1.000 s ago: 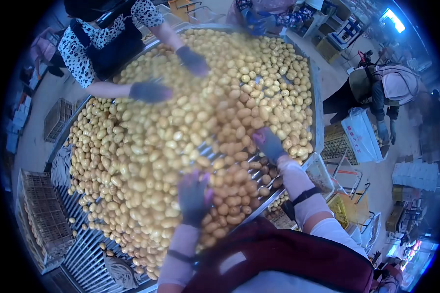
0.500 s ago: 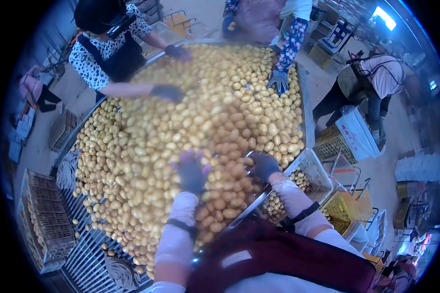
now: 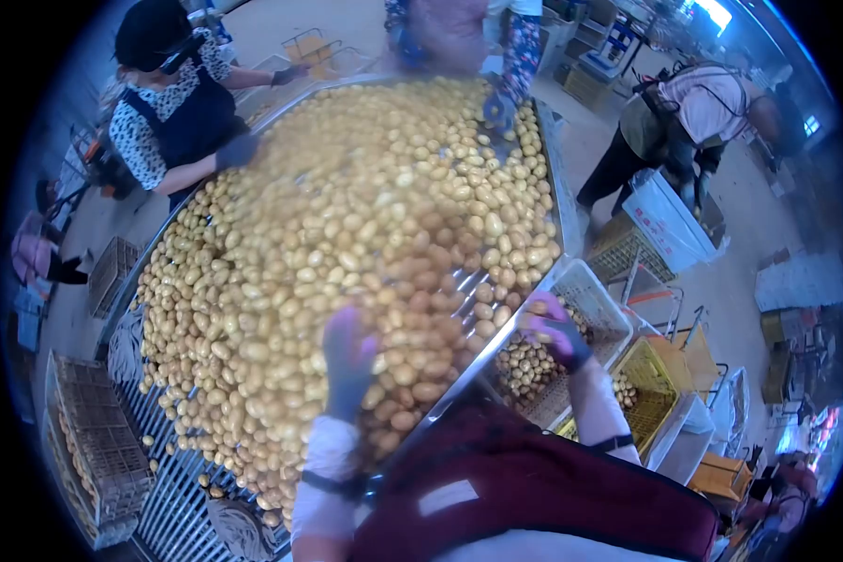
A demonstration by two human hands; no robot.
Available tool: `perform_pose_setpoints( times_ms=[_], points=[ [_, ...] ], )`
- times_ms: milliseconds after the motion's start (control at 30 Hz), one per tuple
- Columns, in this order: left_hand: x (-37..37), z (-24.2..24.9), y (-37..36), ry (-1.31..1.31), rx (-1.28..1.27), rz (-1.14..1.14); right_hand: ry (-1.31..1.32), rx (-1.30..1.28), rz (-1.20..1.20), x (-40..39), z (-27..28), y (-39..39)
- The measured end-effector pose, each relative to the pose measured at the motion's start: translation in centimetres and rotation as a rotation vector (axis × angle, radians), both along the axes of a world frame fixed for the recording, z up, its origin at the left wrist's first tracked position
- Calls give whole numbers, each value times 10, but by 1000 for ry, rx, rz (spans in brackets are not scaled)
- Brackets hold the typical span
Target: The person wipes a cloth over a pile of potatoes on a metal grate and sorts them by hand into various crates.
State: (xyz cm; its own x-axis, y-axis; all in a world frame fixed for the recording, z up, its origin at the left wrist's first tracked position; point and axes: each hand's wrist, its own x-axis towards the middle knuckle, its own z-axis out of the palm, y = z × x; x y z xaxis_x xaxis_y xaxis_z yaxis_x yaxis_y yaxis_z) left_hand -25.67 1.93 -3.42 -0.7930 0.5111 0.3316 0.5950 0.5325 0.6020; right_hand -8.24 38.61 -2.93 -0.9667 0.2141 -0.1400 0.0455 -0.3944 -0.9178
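Observation:
Many small potatoes point(image 3: 281, 309) lie heaped on a slatted metal sorting table point(image 3: 173, 496). My left hand point(image 3: 348, 361), in a grey glove with pink fingers, rests on the near part of the heap, slightly blurred. Its fingers look outstretched, with nothing gripped. My right hand point(image 3: 557, 335), gloved alike, is past the table's right edge, over a pale plastic crate point(image 3: 612, 321) that holds more potatoes point(image 3: 526, 373). Its fingers are curled around what looks like a potato point(image 3: 538, 308), partly hidden by the glove.
Across the table stand a co-worker in a dark apron point(image 3: 173, 126) and another with flowered sleeves point(image 3: 523, 61). A third person point(image 3: 684, 122) bends over a white box point(image 3: 670, 225) at right. A yellow crate point(image 3: 660, 379) stands near me; stacked crates point(image 3: 98, 431) are at left.
My right hand has moved from the potatoes at the table edge to above the crate. Bare slats show near where it was. The apron-wearing co-worker's hands have drawn back from the heap.

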Motion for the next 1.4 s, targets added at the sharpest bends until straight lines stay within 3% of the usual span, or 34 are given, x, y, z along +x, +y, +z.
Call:
perform_pose_setpoints(
  times_ms=[33, 67, 167, 233, 267, 333, 400, 433, 500, 567, 600, 633, 700, 767, 867, 933, 1067, 1133, 1233, 1300, 1333, 1400],
  points=[
    [4, 2, -11, -8, -16, 42, 16, 348, -13, 35, 3, 14],
    [7, 7, -24, -58, 27, 50, 4, 528, -57, 68, -1, 29],
    [17, 11, -63, -159, 90, 129, -262, -112, -634, 195, -40, 79],
    [28, 5, -92, -162, 36, 247, -420, -165, -968, 274, -74, 105],
    [37, 11, -95, -247, 146, 301, -528, -124, -1099, 304, -94, 115],
    [45, 10, -108, -153, -29, 291, -854, 199, -1233, 338, -132, 127],
    [53, 0, -122, -116, -125, 257, -1311, 820, -1074, 334, -154, 126],
    [57, 2, -118, -73, -212, 222, -1377, 1087, -957, 311, -156, 119],
    [67, 9, -98, 9, -397, 137, -1076, 1415, -792, 237, -151, 94],
    [81, 3, -78, -15, -451, 128, -557, 1382, -540, 94, -71, 23],
    [85, 0, -71, -28, -475, 123, -299, 1738, -492, 52, -83, -11],
    [85, -1, -70, -60, -475, 135, -85, 1398, -360, 6, -55, -48],
    [81, -4, -67, -125, -468, 161, 182, 1247, 100, -59, -25, -114],
    [77, -12, -68, -283, -451, 178, 511, 1417, 358, -108, -9, -160],
    [77, -11, -68, -256, -517, 190, 514, 1489, 347, -152, -18, -162],
    [76, -7, -67, -205, -526, 194, 211, 1515, 323, -199, -22, -140],
    [62, 2, -63, -240, -505, 173, 304, 1839, 82, -268, -77, -88],
    [47, 6, -57, -240, -521, 147, -150, 2088, 233, -320, -112, -55],
    [21, 20, -36, -344, -509, 141, 117, 1890, -237, -358, -95, -56],
    [31, -21, -22, -432, -284, 118, 142, 1658, -190, -369, -83, -77],
    [32, -36, -15, -470, -170, 108, 236, 1570, -54, -366, -73, -95],
    [19, -7, -1, -184, -195, 126, 468, 1373, 338, -337, -52, -135]
  ],
)
